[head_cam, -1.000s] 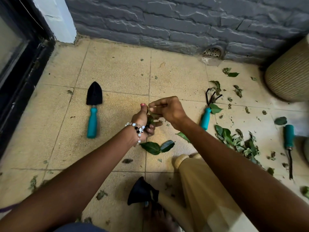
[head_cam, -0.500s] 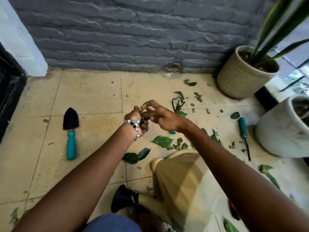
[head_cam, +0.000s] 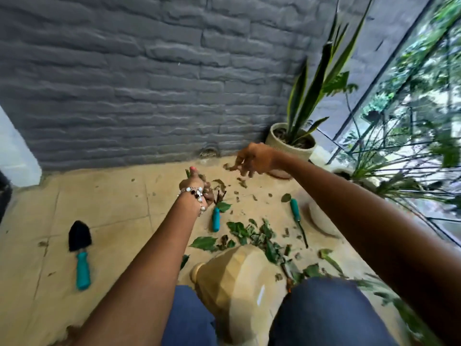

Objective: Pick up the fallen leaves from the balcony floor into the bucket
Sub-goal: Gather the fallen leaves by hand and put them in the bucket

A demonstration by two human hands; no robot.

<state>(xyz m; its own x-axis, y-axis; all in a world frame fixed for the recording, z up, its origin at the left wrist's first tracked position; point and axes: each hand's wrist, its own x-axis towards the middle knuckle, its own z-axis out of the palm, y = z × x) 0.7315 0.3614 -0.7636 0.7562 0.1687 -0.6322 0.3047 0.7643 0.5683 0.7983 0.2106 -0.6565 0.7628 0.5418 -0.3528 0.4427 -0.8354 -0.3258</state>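
Observation:
Green fallen leaves point(head_cam: 252, 233) lie scattered over the tan tiled balcony floor point(head_cam: 107, 211), thickest at centre right. My left hand point(head_cam: 197, 187), with a beaded bracelet on the wrist, grips a small bunch of leaves above the floor. My right hand point(head_cam: 252, 159) is raised further right, near the far wall, fingers loosely curled and spread, holding nothing I can make out. A tan bucket-like container point(head_cam: 239, 278) sits between my knees at the bottom centre.
A black trowel with a teal handle point(head_cam: 81, 253) lies at left. Two more teal-handled tools point(head_cam: 216, 219) point(head_cam: 296, 218) lie among the leaves. A potted snake plant point(head_cam: 291, 142) stands by the grey brick wall; a pale pot point(head_cam: 320, 218) and glass railing are on the right.
The view has tilted up and to the right. My right hand has left my left hand and risen to the right. My left hand still grips its leaves.

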